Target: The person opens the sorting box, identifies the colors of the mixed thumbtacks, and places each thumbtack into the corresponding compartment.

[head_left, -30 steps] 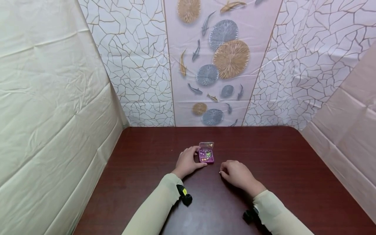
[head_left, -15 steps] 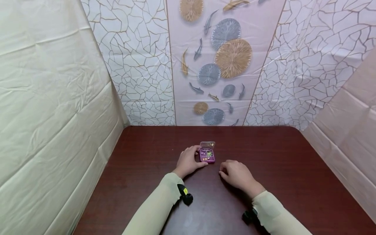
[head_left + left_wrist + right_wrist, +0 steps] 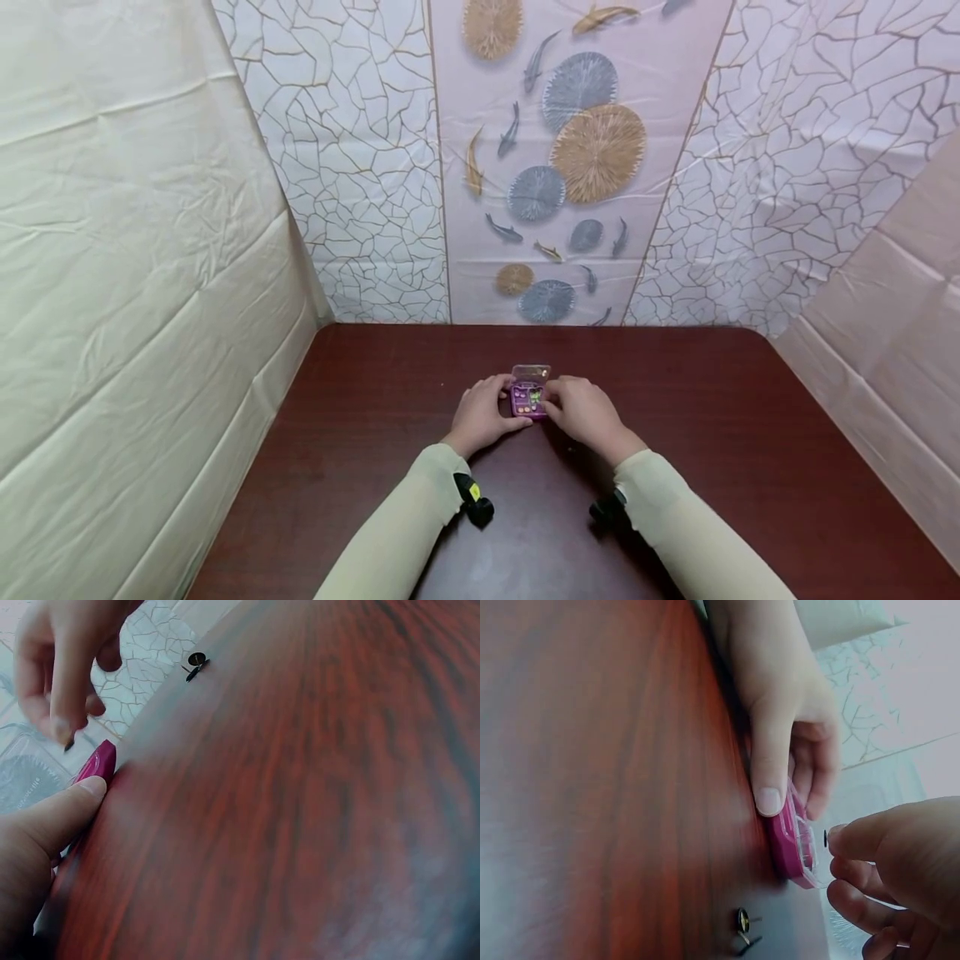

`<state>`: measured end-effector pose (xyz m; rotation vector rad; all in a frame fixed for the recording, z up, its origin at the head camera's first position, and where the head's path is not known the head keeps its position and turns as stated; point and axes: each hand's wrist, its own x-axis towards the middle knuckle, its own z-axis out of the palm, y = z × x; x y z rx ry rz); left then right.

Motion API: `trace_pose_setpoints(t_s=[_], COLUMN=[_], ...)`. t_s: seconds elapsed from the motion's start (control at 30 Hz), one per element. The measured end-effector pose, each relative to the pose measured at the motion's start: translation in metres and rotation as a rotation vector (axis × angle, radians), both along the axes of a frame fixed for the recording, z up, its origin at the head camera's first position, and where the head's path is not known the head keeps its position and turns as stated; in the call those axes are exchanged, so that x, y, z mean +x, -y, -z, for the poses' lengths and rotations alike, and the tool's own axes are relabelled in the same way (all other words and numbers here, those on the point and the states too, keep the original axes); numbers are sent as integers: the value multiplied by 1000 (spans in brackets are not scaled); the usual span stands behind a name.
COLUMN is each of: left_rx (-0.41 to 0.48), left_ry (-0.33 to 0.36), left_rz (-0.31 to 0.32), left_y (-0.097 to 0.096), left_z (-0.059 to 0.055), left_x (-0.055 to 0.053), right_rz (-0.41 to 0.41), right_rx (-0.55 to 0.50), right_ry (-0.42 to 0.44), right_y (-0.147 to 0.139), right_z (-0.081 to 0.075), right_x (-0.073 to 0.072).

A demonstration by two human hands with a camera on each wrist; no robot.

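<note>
A small purple compartment case (image 3: 517, 412) stands on the table with its clear lid (image 3: 531, 372) raised; green, orange and purple pieces lie in its compartments. My left hand (image 3: 480, 414) holds the case from the left, thumb at the near side and fingers at the far side. Over the case's right part, my right hand (image 3: 588, 414) pinches a small dark thumbtack (image 3: 826, 838) between thumb and fingertips, mostly hidden by them. In the right wrist view the tack is just off the case's open face. Black round-headed thumbtacks (image 3: 742, 921) lie on the table near the case.
The dark red-brown table (image 3: 375, 467) spreads around both hands. A patterned cloth (image 3: 375, 167) hangs behind its far edge, with pale cloth (image 3: 150, 292) along the left side. Each wrist wears a small black camera (image 3: 478, 510).
My right hand has moved left and away from me, from the table beside the case to over its right part. The left hand stays at the case.
</note>
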<state>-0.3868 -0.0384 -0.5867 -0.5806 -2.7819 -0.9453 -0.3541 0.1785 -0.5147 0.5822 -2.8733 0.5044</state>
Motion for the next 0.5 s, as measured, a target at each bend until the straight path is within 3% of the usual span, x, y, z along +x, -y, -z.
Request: trace_pose_setpoints(t_s=[0.2,0.5], left_rx=[6,-8], left_ry=[2,-3], left_rz=[14,7], left_y=[-1,2], left_z=[0,2], left_x=[2,-3], right_rz=[20,-4], right_rx=[29,25], right_ry=[57,62], right_y=[3,6], right_z=[6,8], right_x=[-17,-22])
